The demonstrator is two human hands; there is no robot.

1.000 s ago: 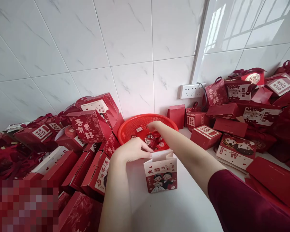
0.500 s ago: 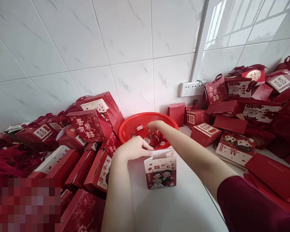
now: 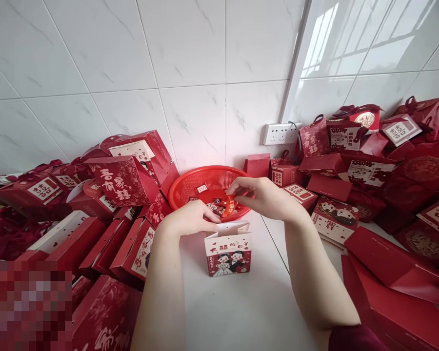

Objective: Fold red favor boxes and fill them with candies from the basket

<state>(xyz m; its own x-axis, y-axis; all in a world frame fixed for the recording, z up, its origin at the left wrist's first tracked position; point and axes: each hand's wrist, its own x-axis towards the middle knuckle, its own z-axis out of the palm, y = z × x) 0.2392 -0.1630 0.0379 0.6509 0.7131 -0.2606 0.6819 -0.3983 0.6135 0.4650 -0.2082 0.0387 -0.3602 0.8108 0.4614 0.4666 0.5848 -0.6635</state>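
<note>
A small open gift box point(image 3: 228, 261), with a cartoon couple and a cream upper band, stands upright on the white surface. At its back left rim is my left hand point(image 3: 188, 218), thumb and fingers closed on the edge; the fingertips are partly hidden. My right hand point(image 3: 265, 196) is above the right side of a red plastic basket point(image 3: 183, 181), pinching a shiny orange-red packet point(image 3: 229, 205) with gold characters. Small wrapped sweets point(image 3: 202, 188) lie in the basket, just behind the box.
Red gift boxes point(image 3: 119, 183) are piled on the left, with more boxes point(image 3: 369, 170) on the right. Flat printed boxes point(image 3: 334, 219) lie near my right forearm. A power strip point(image 3: 281, 133) is on the tiled wall.
My right hand has come up and right out of the basket with the orange-red packet between its fingers. My left hand stays at the box's rim. The view has shifted slightly right.
</note>
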